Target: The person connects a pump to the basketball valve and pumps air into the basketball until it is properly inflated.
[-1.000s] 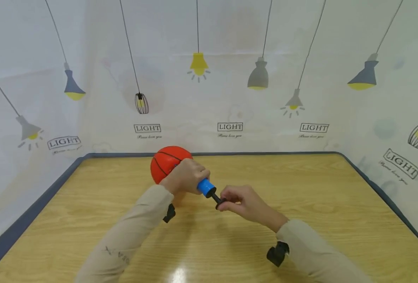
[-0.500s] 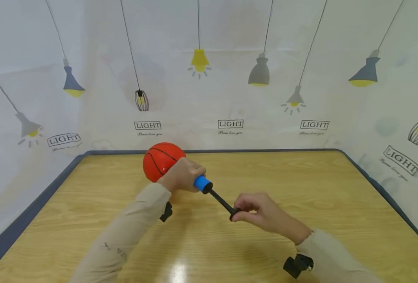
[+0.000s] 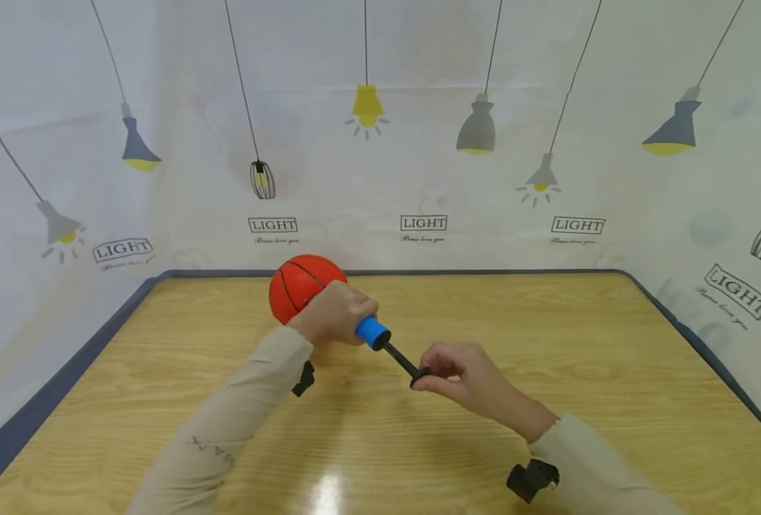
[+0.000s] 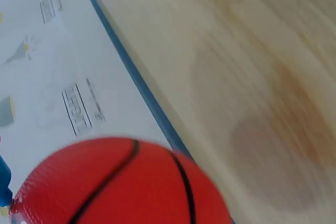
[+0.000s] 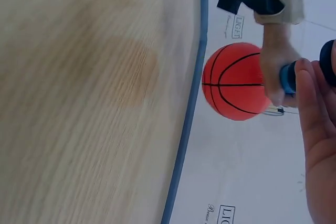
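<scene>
A blue hand pump (image 3: 372, 333) is gripped round its barrel by my left hand (image 3: 337, 312). My right hand (image 3: 469, 378) pinches the black handle (image 3: 421, 376) at the end of the pump's rod, and part of the rod shows between barrel and handle. Beyond the left hand is a red ball with black basketball lines (image 3: 300, 282), at the pump's far end. The left wrist view shows the ball (image 4: 142, 187) large and close, with a bit of blue pump (image 4: 4, 182) at the left edge. My left hand hides most of the barrel in the head view.
The wooden table (image 3: 548, 336) stretches beneath both hands, with a dark blue edging (image 3: 483, 272) at the back and sides. White sheets (image 3: 329, 186) printed with hanging lamps surround it. A black wrist camera (image 3: 532, 481) sits on the right sleeve.
My right hand pulled the handle out toward the lower right, lengthening the visible rod, then came back in slightly. The left hand and ball shifted only a little.
</scene>
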`<state>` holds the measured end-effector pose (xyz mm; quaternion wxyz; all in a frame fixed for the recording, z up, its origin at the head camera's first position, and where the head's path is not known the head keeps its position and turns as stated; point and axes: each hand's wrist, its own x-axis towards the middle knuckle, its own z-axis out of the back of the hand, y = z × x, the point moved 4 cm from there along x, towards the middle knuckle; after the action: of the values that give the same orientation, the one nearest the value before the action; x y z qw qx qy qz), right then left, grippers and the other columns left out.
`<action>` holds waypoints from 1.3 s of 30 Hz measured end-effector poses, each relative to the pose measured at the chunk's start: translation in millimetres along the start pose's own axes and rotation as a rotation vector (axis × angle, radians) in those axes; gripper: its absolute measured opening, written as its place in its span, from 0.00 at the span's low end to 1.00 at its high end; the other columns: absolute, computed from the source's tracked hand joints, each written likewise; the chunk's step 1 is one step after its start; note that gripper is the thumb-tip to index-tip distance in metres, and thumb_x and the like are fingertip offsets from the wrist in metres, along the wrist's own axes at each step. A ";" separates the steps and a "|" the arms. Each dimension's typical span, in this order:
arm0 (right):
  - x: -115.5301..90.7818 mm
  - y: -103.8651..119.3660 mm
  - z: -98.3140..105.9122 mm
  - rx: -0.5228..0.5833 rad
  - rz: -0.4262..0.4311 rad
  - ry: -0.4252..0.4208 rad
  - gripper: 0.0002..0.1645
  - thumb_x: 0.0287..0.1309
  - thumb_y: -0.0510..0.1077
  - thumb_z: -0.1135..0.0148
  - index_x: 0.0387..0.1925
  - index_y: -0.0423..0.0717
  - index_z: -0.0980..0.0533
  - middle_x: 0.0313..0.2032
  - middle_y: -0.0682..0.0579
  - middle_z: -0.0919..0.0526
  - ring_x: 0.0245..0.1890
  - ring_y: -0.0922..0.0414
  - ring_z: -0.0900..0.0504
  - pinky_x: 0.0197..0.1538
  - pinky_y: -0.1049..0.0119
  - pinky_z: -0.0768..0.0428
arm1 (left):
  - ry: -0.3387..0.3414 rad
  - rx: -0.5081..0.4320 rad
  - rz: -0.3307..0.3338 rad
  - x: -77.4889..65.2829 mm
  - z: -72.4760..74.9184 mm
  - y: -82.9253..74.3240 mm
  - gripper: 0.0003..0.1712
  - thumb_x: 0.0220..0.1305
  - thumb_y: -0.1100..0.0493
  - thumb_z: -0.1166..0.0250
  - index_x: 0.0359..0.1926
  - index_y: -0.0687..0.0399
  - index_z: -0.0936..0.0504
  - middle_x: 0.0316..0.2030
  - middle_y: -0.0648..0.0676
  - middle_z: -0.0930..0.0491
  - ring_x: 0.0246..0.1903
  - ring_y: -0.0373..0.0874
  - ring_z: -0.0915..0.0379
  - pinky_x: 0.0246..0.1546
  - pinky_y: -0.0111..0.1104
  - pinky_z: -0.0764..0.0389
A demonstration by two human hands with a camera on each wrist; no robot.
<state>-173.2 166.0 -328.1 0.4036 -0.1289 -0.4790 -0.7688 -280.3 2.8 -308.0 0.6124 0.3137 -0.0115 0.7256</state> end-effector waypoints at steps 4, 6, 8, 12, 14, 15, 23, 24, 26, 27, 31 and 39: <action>-12.2 5.1 4.1 0.020 0.067 0.055 0.09 0.43 0.31 0.37 0.29 0.41 0.27 0.24 0.49 0.20 0.22 0.58 0.20 0.25 0.70 0.22 | 0.035 0.007 0.035 -7.8 1.5 3.3 0.14 0.33 0.56 0.31 0.21 0.53 0.29 0.15 0.47 0.25 0.15 0.36 0.29 0.19 0.28 0.27; -10.1 -0.6 1.3 -0.005 0.090 0.096 0.09 0.42 0.31 0.37 0.28 0.41 0.27 0.24 0.49 0.20 0.23 0.60 0.20 0.26 0.71 0.22 | 0.067 0.017 0.016 -6.2 0.7 -1.0 0.14 0.36 0.55 0.32 0.22 0.53 0.29 0.16 0.46 0.25 0.15 0.36 0.29 0.20 0.27 0.27; -3.4 -9.5 -3.4 -0.029 0.091 0.125 0.09 0.43 0.31 0.37 0.28 0.41 0.27 0.24 0.50 0.20 0.24 0.62 0.20 0.27 0.72 0.22 | 0.093 0.026 -0.017 -1.9 -0.6 -7.4 0.13 0.38 0.55 0.33 0.22 0.53 0.29 0.16 0.46 0.26 0.15 0.36 0.30 0.20 0.26 0.27; 12.7 -22.4 -9.8 -0.028 0.024 0.100 0.05 0.45 0.33 0.38 0.28 0.41 0.26 0.24 0.49 0.20 0.25 0.62 0.20 0.28 0.70 0.22 | 0.101 0.039 -0.025 5.7 -1.4 -15.5 0.12 0.38 0.54 0.34 0.21 0.52 0.28 0.14 0.45 0.28 0.13 0.35 0.32 0.18 0.25 0.30; 17.0 -23.8 -9.4 -0.019 -0.008 0.065 0.05 0.45 0.33 0.38 0.28 0.41 0.25 0.24 0.49 0.19 0.25 0.62 0.20 0.27 0.70 0.22 | 0.089 0.033 -0.011 6.0 -2.4 -15.9 0.12 0.37 0.55 0.34 0.20 0.52 0.29 0.13 0.45 0.29 0.13 0.35 0.34 0.17 0.25 0.31; 17.9 -23.2 -8.7 -0.022 -0.015 0.050 0.05 0.45 0.33 0.38 0.28 0.40 0.25 0.24 0.49 0.20 0.24 0.61 0.20 0.27 0.69 0.22 | 0.081 0.024 -0.002 6.0 -2.9 -15.3 0.12 0.37 0.55 0.34 0.20 0.52 0.29 0.13 0.45 0.29 0.13 0.35 0.34 0.17 0.25 0.31; -7.4 0.4 10.6 0.093 -0.052 0.018 0.06 0.46 0.31 0.39 0.30 0.40 0.26 0.24 0.48 0.20 0.21 0.63 0.22 0.19 0.68 0.25 | -0.036 -0.034 0.068 -2.3 0.2 -0.1 0.12 0.33 0.58 0.32 0.19 0.53 0.28 0.14 0.45 0.27 0.13 0.35 0.32 0.16 0.25 0.30; -11.4 1.4 12.8 0.120 -0.033 0.025 0.07 0.46 0.30 0.40 0.30 0.39 0.26 0.24 0.48 0.20 0.20 0.63 0.22 0.18 0.68 0.26 | -0.042 -0.030 0.076 -2.9 1.0 1.3 0.13 0.33 0.58 0.32 0.19 0.53 0.28 0.14 0.46 0.27 0.13 0.35 0.32 0.16 0.26 0.30; -15.9 -1.9 15.3 0.166 -0.019 0.037 0.07 0.46 0.29 0.41 0.30 0.38 0.27 0.24 0.46 0.20 0.21 0.63 0.22 0.18 0.68 0.25 | -0.044 -0.012 0.076 -2.5 -0.2 1.9 0.13 0.33 0.57 0.31 0.20 0.53 0.28 0.14 0.46 0.26 0.13 0.35 0.31 0.16 0.26 0.29; -16.1 -6.3 15.6 0.173 -0.017 0.038 0.07 0.46 0.28 0.41 0.30 0.37 0.27 0.24 0.45 0.20 0.21 0.63 0.22 0.19 0.68 0.25 | -0.035 -0.005 0.070 -0.6 -1.3 0.4 0.13 0.33 0.57 0.31 0.20 0.53 0.28 0.15 0.46 0.26 0.14 0.35 0.31 0.16 0.27 0.29; -2.0 -25.6 10.9 0.163 -0.060 0.026 0.04 0.48 0.31 0.41 0.30 0.37 0.27 0.25 0.46 0.20 0.23 0.63 0.22 0.24 0.65 0.23 | -0.036 0.005 0.042 10.7 -6.5 -9.2 0.14 0.34 0.55 0.31 0.21 0.54 0.27 0.14 0.46 0.26 0.13 0.36 0.31 0.17 0.27 0.28; 9.4 -21.0 8.0 0.083 -0.165 0.028 0.03 0.47 0.32 0.40 0.28 0.38 0.26 0.23 0.48 0.21 0.21 0.63 0.23 0.23 0.66 0.24 | -0.003 -0.057 0.030 17.6 -10.2 -14.7 0.11 0.38 0.56 0.34 0.20 0.53 0.27 0.14 0.45 0.27 0.13 0.34 0.32 0.17 0.24 0.30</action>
<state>-196.4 172.5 -331.7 0.3507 -0.0614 -0.5139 -0.7805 -272.5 26.1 -313.3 0.6101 0.2972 -0.0379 0.7335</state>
